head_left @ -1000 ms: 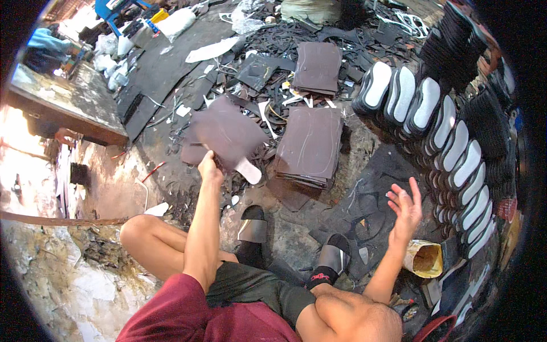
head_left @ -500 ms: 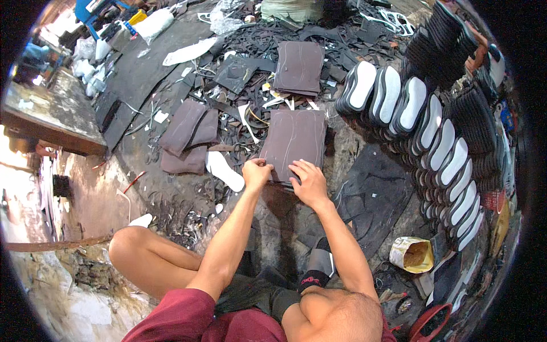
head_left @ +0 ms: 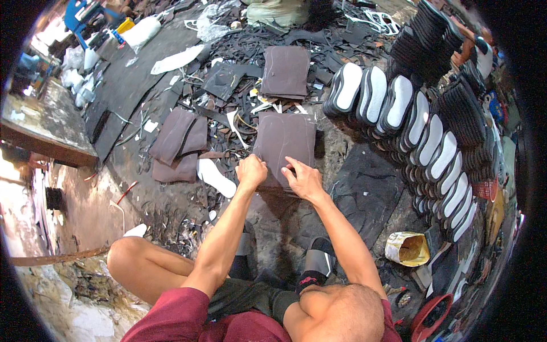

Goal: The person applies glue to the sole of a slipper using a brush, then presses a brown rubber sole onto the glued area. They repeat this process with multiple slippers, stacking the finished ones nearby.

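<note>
A stack of dark brown sheets (head_left: 285, 135) with pale curved lines drawn on top lies in front of me. My left hand (head_left: 251, 171) is closed at the stack's near left corner; whatever its fingers hold, if anything, is hidden. Over the near right part of the same stack rests my right hand (head_left: 303, 179), its fingers bent and apart, with nothing visible in them. Farther away sits a second brown stack (head_left: 286, 71), also marked with lines. Several loose brown pieces (head_left: 178, 137) overlap to the left, beside a white sole-shaped piece (head_left: 216, 178).
Rows of stacked soles with white tops (head_left: 399, 102) curve along the right. Dark scraps (head_left: 239, 48) cover the far ground. An open tin (head_left: 407, 249) lies at the lower right, near a red-rimmed item (head_left: 431, 316). A low wooden table (head_left: 48, 128) stands at the left.
The view has shifted slightly. My left hand has turned from a pinch at the stack's edge into a tighter fist. My right fingers have lifted and bent more.
</note>
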Available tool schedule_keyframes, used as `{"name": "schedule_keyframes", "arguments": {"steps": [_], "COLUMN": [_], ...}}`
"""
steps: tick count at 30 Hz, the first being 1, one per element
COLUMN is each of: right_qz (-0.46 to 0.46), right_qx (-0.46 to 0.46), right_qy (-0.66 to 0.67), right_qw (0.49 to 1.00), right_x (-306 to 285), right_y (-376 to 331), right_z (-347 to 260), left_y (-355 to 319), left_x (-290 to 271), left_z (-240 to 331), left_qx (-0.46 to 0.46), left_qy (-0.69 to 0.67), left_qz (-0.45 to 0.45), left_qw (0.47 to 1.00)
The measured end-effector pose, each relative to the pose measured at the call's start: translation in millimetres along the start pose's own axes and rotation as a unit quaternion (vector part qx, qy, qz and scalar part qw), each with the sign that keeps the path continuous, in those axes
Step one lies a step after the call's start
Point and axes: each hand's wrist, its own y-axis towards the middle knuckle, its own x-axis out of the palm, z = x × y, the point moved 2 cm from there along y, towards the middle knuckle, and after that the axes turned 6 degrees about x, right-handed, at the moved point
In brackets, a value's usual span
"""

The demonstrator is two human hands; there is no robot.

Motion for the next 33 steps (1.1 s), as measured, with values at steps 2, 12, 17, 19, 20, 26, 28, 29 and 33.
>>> {"name": "schedule_keyframes", "arguments": {"steps": [2, 12, 17, 19, 20, 26, 28, 29, 33], "right_qz": [-0.004, 0.004, 0.274, 0.408, 0.44, 0.141, 0.174, 0.211, 0.06], "right_qx": [0.004, 0.263, 0.251, 0.216, 0.232, 0.487, 0.459, 0.433, 0.448], "right_qy": [-0.033, 0.163, 0.445, 0.582, 0.62, 0.652, 0.667, 0.674, 0.681], "right_qw": [0.999, 0.951, 0.815, 0.67, 0.606, 0.564, 0.561, 0.56, 0.577], "right_x": [0, -7, -16, -29, -26, 31, 11, 4, -24], "right_y": [2, 58, -39, -104, -125, -213, -214, -213, -215], "right_z": [-5, 49, 81, 79, 77, 113, 100, 106, 88], "left_y": [-3, -40, -26, -32, -31, -4, 23, 39, 82], "left_x": [-2, -9, -7, 5, 12, 67, 82, 87, 111], "left_z": [13, 83, -4, -1, 4, 164, 203, 221, 271], "left_qx": [0.013, 0.15, -0.036, -0.006, 0.004, 0.262, 0.167, 0.164, 0.072], "left_qy": [0.006, -0.052, -0.066, -0.001, -0.015, -0.287, -0.376, -0.358, -0.394], "left_qz": [0.0, -0.099, 0.011, 0.109, 0.219, 0.091, -0.04, -0.051, -0.031], "left_qw": [1.0, 0.982, 0.997, 0.994, 0.976, 0.917, 0.911, 0.918, 0.916]}}
